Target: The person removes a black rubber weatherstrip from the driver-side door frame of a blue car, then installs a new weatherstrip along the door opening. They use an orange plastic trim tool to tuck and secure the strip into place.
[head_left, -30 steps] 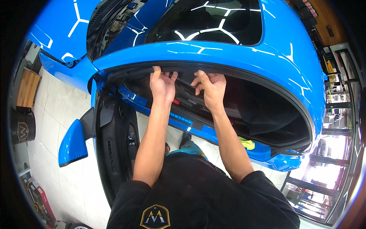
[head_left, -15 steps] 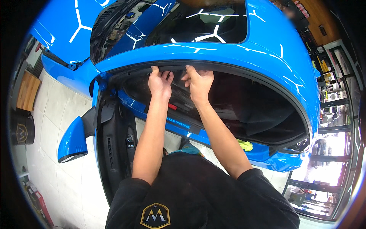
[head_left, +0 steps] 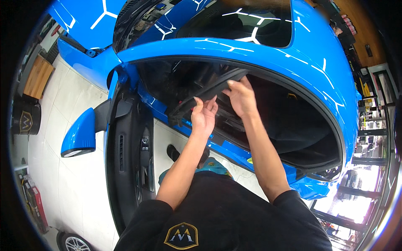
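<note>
A long black trim strip [head_left: 215, 85] hangs loose across the upper door opening of a blue car, slanting down to the left; it looks like a rubber weatherstrip. My right hand [head_left: 243, 98] grips it near its upper right end, thumb toward me and fingertips partly hidden. Lower down, my left hand [head_left: 204, 117] has its thumb and fingers curled at the strip's lower edge, pinching it as far as I can see. The strip's lower left end dangles by the sill. Above, the blue roof edge [head_left: 184, 48] curves over the opening.
The open car door [head_left: 127, 154] stands at my left, with its blue side mirror [head_left: 79, 134] sticking out. Inside the car lies a dark seat area [head_left: 289, 121]. A black bucket [head_left: 27, 117] and a wheel [head_left: 75, 242] are on the pale tiled floor [head_left: 79, 184].
The black strip has come down from the roof edge and now hangs slanted. Both my hands have moved right in the view, the left one also lower. The view has shifted slightly.
</note>
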### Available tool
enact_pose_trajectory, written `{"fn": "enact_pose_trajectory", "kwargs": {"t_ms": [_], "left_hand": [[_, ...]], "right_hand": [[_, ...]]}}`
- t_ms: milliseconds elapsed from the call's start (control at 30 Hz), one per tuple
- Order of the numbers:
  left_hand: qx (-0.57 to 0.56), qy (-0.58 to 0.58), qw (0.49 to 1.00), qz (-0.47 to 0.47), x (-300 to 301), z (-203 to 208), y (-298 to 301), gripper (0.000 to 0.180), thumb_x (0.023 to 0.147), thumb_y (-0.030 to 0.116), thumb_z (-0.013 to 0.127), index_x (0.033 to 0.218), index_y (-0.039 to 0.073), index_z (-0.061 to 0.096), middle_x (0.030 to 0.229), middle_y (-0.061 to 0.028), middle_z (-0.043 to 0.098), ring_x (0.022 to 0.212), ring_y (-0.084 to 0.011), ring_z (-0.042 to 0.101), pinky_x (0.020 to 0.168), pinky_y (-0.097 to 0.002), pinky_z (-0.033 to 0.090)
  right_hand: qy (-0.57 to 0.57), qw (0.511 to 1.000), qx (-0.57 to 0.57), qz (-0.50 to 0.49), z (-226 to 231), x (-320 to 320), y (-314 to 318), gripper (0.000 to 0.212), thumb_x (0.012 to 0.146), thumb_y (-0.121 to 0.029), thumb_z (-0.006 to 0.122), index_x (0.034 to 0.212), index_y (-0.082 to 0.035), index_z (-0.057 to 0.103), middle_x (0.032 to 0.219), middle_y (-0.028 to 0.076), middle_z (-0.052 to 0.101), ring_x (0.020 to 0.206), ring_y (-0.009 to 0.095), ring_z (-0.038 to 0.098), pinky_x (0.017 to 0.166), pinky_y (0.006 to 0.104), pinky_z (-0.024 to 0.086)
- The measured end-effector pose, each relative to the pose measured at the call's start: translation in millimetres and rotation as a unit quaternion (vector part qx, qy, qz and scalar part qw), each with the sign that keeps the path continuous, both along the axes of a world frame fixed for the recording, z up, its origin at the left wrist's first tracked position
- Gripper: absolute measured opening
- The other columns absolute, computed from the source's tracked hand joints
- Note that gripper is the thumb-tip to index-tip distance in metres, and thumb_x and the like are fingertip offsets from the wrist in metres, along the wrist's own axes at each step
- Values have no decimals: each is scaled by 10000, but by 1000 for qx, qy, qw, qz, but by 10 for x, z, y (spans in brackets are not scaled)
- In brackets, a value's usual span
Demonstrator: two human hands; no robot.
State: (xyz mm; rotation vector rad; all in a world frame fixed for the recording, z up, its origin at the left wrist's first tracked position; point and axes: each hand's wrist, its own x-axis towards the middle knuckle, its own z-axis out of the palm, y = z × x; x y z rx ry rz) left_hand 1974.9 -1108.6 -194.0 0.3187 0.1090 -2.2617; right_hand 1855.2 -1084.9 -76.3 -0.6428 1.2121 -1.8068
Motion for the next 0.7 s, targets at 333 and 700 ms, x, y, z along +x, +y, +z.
{"fn": "enact_pose_trajectory", "kwargs": {"t_ms": [333,700], "left_hand": [[-140,-81,985,52,-99,-170,-238,375,1010,399,551,1125,55,648,1132,-91,684,1119,-216,640,916,-353,523],[-53,-82,995,-4,-432,-969,793,342,1051,266,497,1251,-2,567,1266,-88,614,1158,-169,588,1003,-333,483]], "right_hand": [[46,971,-131,-193,-267,373,-380,395,1031,-453,501,1053,-59,518,990,85,636,884,199,648,772,324,518],[119,952,-66,-276,-1065,311,238,90,1034,-160,472,990,-83,468,868,42,484,746,140,474,670,271,431]]}}
